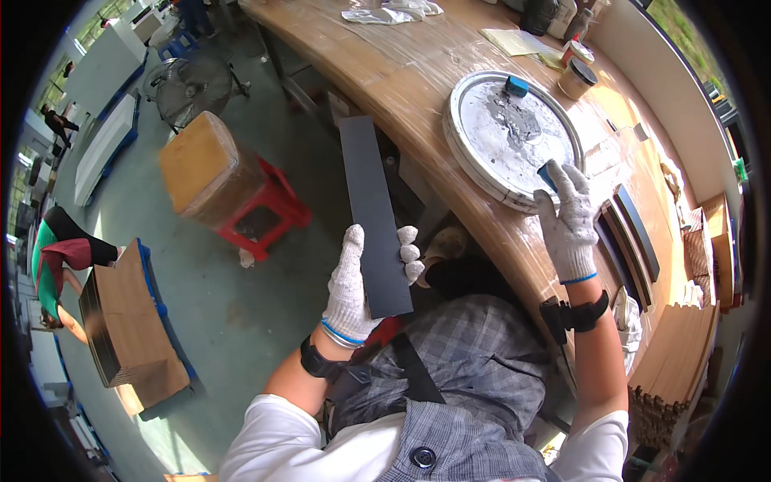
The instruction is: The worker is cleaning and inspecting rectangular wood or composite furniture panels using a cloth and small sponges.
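Note:
My left hand (351, 277), in a white knit glove, is closed around the lower part of a long dark grey board (371, 201). Its thumb lies along one edge and the fingertips show at the other. The board is held over my lap, tilted slightly left. My right hand (569, 213), gloved too, pinches a small blue block (548, 174) at the near right rim of a round white lid (474, 112). Grey paste is smeared over the middle of the lid. Another blue block (516, 86) rests at its far edge.
The lid lies on a plastic-covered wooden table (385, 60). Dark strips (630, 233) sit right of my right hand, near stacked wooden strips (675, 353). Jars (577, 79) stand at the back. On the left are a red stool (269, 210) with a box, a fan (186, 90) and a bending person (60, 265).

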`<action>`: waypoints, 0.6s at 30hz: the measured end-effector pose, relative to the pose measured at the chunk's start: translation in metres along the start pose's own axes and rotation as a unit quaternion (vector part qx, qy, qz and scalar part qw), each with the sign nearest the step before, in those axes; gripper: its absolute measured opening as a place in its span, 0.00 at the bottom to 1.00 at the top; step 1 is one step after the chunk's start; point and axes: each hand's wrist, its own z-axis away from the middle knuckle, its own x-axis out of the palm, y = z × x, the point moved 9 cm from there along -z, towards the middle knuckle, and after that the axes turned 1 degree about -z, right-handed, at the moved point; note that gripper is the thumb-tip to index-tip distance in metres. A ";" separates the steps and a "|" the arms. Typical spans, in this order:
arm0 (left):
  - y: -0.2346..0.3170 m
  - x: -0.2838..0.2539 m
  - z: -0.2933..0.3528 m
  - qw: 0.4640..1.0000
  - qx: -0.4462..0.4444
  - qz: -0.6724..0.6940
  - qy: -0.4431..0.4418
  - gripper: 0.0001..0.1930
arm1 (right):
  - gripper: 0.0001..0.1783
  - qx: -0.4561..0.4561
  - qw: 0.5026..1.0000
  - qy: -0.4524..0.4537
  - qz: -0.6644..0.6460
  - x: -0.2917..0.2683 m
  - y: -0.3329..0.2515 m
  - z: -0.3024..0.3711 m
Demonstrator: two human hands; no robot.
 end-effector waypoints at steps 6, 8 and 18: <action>0.005 0.006 0.007 0.998 0.011 0.016 -0.056 0.29 | 0.39 0.082 0.960 -0.212 0.163 0.044 0.002 0.017; 0.003 0.006 0.010 0.998 0.015 0.008 -0.059 0.30 | 0.40 0.078 0.955 -0.238 0.162 0.047 -0.002 0.023; -0.036 0.049 0.026 0.975 0.037 -0.182 -0.121 0.29 | 0.39 0.016 0.966 -0.215 -0.145 -0.037 -0.114 0.059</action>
